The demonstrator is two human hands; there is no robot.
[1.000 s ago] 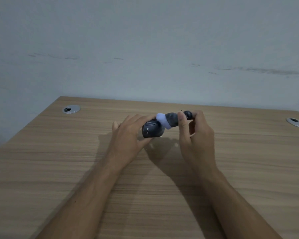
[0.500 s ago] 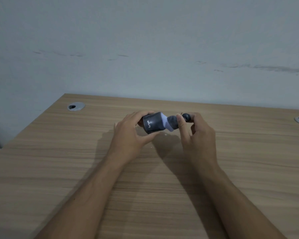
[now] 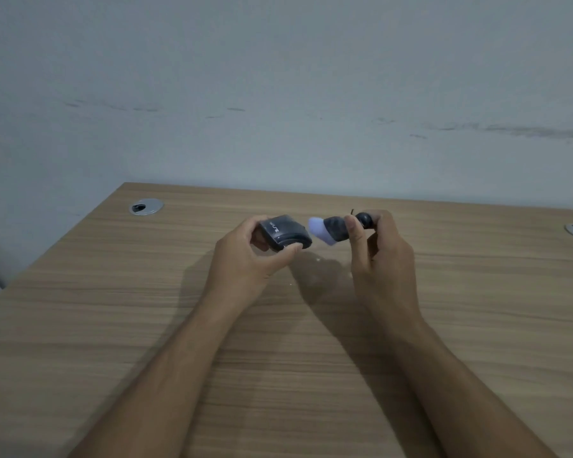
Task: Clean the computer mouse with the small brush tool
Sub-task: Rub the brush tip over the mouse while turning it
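- The left hand [image 3: 245, 256] is curled around the dark computer mouse [image 3: 283, 233], thumb beneath and fingers over the far side, lifting it above the wooden surface [image 3: 113, 325].
- The mouse's long axis runs roughly left to right, tilted down toward the right; which end is the front is hard to tell through the blur.
- The right hand [image 3: 382, 259] pinches the small brush tool [image 3: 336, 229], whose pale lilac tip points left toward the mouse, just apart from it.
- Two metal grommets [image 3: 146, 206] sit at the surface's far corners.
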